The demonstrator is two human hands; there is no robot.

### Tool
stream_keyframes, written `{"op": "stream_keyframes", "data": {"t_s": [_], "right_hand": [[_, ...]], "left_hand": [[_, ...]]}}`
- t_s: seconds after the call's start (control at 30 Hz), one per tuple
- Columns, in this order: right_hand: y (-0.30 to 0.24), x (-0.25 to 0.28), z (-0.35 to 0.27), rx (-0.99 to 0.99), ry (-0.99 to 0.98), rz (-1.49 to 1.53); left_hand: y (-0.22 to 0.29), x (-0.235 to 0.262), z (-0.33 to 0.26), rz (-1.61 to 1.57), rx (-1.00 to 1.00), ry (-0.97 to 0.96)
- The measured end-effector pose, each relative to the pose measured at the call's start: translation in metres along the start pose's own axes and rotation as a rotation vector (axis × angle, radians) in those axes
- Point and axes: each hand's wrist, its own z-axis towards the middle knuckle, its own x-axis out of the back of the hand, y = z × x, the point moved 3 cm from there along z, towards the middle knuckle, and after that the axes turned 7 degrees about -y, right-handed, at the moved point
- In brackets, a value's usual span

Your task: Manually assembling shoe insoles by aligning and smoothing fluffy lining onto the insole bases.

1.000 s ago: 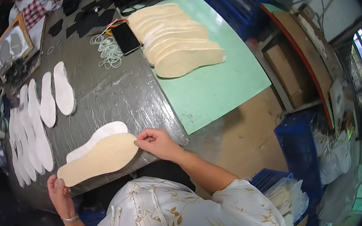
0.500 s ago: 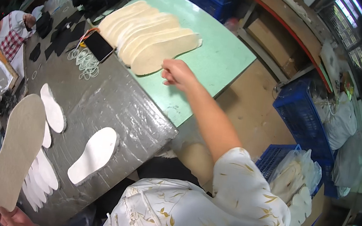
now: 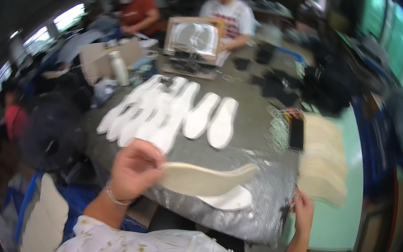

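My left hand (image 3: pixel 136 168) grips the heel end of a long tan insole (image 3: pixel 207 178) and holds it flat just above the table's near edge. A white insole (image 3: pixel 233 200) lies on the grey plastic-wrapped tabletop (image 3: pixel 265 186) right beneath it. My right hand (image 3: pixel 302 212) is at the near right edge of that grey surface, its fingertips close to the lowest of a stack of tan insoles (image 3: pixel 322 163). The picture is blurred, so its grip is unclear.
A fanned row of white insoles (image 3: pixel 172 111) lies mid-table. A dark phone (image 3: pixel 296 134) and a pile of rubber bands (image 3: pixel 278 131) sit left of the tan stack. A bottle (image 3: pixel 119 68) and a framed box (image 3: pixel 196 37) stand farther back. Other people sit across the table.
The view has swung up toward the far side. My left hand has brought the tan insole over the white one. My right hand has come back from the tan stack to the near edge.
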Motion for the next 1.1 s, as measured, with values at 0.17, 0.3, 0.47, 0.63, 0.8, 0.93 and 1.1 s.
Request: {"op": "stream_keyframes", "data": {"t_s": [0.17,0.3,0.47,0.63,0.8,0.93,1.1], "right_hand": [[-0.021,-0.084,-0.023,-0.007,-0.274,0.016],[-0.021,-0.113,-0.03,0.041,-0.409,0.107],[-0.03,-0.139,-0.039,0.006,-0.384,0.174],[-0.012,-0.147,-0.034,-0.063,-0.317,0.284],[0.004,-0.141,-0.031,-0.117,-0.246,0.499],[0.008,-0.133,-0.034,-0.09,-0.224,0.563],[0.011,-0.122,-0.043,-0.061,-0.15,0.453]], "left_hand": [[-0.005,0.006,-0.04,-0.153,0.037,-0.089],[-0.015,0.004,-0.045,-0.148,0.045,-0.098],[-0.025,0.007,-0.044,-0.198,0.035,-0.141],[-0.029,0.013,-0.047,-0.218,0.036,-0.133],[-0.038,0.018,-0.054,-0.264,0.042,-0.138],[-0.043,0.02,-0.06,-0.332,0.133,-0.041],[-0.061,0.023,-0.074,-0.376,0.211,0.078]]}}
